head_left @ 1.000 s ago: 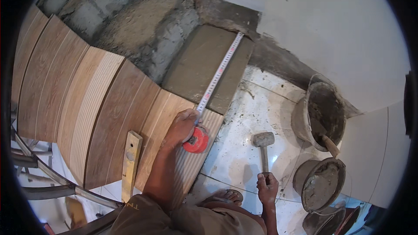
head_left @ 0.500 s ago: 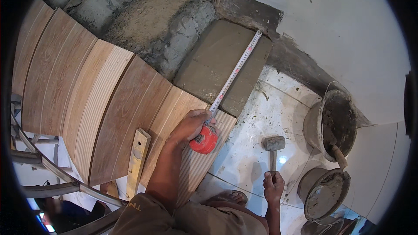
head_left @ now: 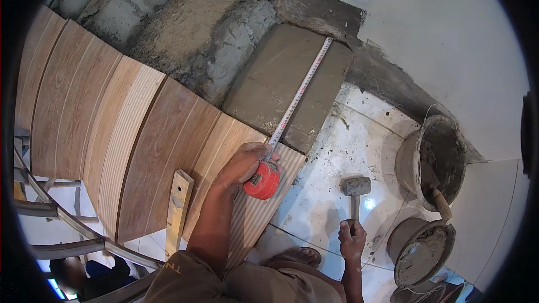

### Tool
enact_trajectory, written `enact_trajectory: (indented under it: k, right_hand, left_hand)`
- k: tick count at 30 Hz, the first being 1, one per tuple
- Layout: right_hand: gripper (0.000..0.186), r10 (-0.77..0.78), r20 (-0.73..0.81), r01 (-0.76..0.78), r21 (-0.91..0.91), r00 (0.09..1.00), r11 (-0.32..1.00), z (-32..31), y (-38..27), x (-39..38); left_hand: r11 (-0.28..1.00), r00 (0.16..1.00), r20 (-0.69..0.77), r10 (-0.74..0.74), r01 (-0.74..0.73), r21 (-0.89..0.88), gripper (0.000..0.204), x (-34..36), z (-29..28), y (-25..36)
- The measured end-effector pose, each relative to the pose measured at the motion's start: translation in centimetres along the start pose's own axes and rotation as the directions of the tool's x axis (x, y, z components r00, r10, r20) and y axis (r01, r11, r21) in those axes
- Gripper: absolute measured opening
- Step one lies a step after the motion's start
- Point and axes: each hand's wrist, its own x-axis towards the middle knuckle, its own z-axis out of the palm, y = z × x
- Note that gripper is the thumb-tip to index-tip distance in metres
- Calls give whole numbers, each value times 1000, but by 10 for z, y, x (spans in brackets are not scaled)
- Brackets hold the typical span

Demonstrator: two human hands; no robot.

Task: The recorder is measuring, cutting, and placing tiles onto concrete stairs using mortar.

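My left hand [head_left: 251, 157] grips a red tape measure [head_left: 261, 182] over the ribbed edge of a wood-look step tile [head_left: 281, 185]. Its white blade [head_left: 307, 81] stretches across a wet mortar bed [head_left: 259, 73] to the bed's far edge. My right hand [head_left: 352, 235], lower right, is closed round the handle of a rubber mallet [head_left: 355, 187], held over the white tiled floor [head_left: 320, 207]. A yellow spirit level [head_left: 178, 207] lies at the front of the wood-look steps [head_left: 149, 185], left of my left forearm.
Rough concrete steps [head_left: 191, 17] rise at upper left beside a pale wall [head_left: 438, 28]. On the right stand a bucket [head_left: 410, 163] with a wooden-handled tool and another holding mortar [head_left: 418, 255]. A curved metal railing [head_left: 78, 244] runs along the left; a person [head_left: 87, 280] is below it.
The view has shifted, so steps, mortar and buckets sit farther right than a second ago. Both hands keep their holds. A person has come into view below the railing.
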Motion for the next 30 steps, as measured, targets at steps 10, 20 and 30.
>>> enact_trajectory:
  k: [10, 20, 30]
  right_hand:
    - [36, -39, -36, 24, -361, 999, 932, -5, 0, -11]
    - [33, -282, 101, 295, -476, 954, 828, -88, -67, -91]
    - [17, -559, -458, 131, -682, 691, 720, -261, -67, -326]
  left_hand:
    - [970, 970, -39, 240, -238, 54, 28, -7, -9, -34]
    - [712, 664, -259, 701, -667, 219, 40, 8, 7, -58]
    - [655, 647, 622, 441, -706, 270, 38, -75, 186, -80]
